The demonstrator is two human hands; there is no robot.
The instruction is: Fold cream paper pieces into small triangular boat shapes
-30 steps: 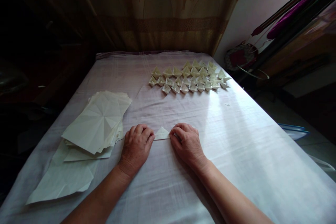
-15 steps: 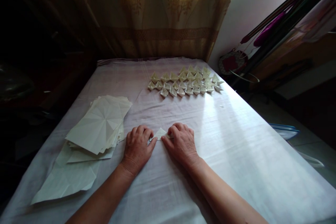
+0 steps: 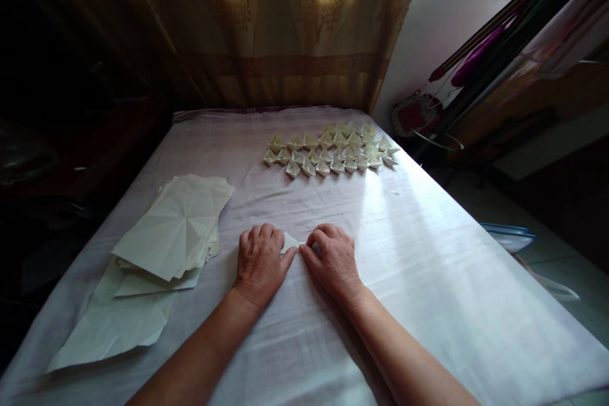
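A small folded white paper piece (image 3: 290,243) lies on the white cloth-covered table (image 3: 428,254), pinched between both hands. My left hand (image 3: 261,263) presses down on its left side with curled fingers. My right hand (image 3: 333,260) grips its right side, fingers bent over it. Most of the piece is hidden under the fingers; only a small point shows between the hands.
A stack of creased white paper sheets (image 3: 174,228) lies to the left, over a larger sheet (image 3: 109,327). Several finished folded paper pieces (image 3: 328,149) sit in rows at the far end. A curtain (image 3: 276,32) hangs behind; clutter stands at right.
The two hands have closed in toward each other, covering more of the folded piece. The view has shifted slightly, tilting up.
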